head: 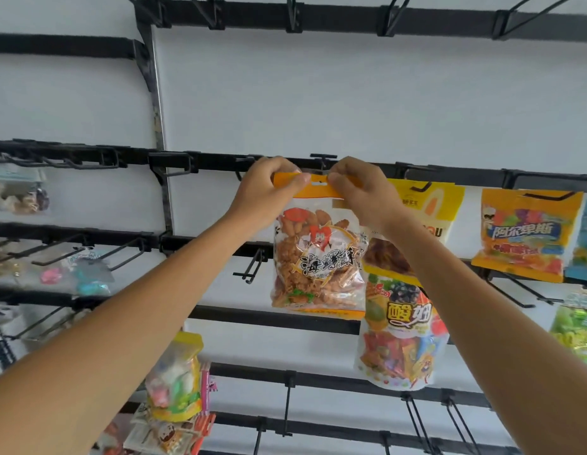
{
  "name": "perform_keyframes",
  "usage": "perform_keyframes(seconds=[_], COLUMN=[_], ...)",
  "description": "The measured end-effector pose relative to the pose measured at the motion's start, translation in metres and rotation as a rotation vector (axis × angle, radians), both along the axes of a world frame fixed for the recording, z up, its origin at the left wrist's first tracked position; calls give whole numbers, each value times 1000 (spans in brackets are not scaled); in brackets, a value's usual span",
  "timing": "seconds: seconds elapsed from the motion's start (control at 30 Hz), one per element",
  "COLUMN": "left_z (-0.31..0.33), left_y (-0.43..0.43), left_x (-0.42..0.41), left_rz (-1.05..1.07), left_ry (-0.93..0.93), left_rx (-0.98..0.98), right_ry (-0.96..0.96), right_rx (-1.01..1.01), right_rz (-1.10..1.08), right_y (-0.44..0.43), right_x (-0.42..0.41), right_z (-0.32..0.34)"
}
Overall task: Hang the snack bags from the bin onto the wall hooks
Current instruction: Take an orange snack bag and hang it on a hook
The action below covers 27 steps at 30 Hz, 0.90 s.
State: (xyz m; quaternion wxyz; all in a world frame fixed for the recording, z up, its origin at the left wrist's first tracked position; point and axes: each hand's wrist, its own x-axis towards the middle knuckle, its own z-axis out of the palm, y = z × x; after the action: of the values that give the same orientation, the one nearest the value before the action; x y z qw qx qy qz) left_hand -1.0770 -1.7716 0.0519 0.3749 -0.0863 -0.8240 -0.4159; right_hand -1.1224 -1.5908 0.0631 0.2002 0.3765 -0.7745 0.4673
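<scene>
Left grip [269, 189], right grip [360, 192], raised, pinching

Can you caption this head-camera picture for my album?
Left hand and right hand pinch the orange header of a snack bag, its slot just below a wall hook.

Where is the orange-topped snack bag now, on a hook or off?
Off the hook. The left hand and right hand pinch the snack bag by its header; its hang slot shows empty, below the hook.

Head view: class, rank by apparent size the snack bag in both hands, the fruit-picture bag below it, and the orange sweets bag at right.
1. The held snack bag, though it is possibly nearer the camera.
2-3. The fruit-picture bag and the orange sweets bag look alike; the first is partly hidden.
</scene>
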Motion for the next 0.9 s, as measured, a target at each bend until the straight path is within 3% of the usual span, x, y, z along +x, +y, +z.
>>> perform_keyframes(seconds=[0.33,0.57,0.9], left_z=[8,3,-3], left_y=[11,12,11], left_x=[-8,-11,-37], left_rz=[-178,-148,-25], left_ry=[19,-2,-5], left_rx=[271,277,210], right_ry=[-25,-118,-28], right_rx=[-90,-91,-7], right_rz=[82,90,-131], right_y=[2,0,-10], right_x=[-11,-17,-41], right_z=[3,0,-8])
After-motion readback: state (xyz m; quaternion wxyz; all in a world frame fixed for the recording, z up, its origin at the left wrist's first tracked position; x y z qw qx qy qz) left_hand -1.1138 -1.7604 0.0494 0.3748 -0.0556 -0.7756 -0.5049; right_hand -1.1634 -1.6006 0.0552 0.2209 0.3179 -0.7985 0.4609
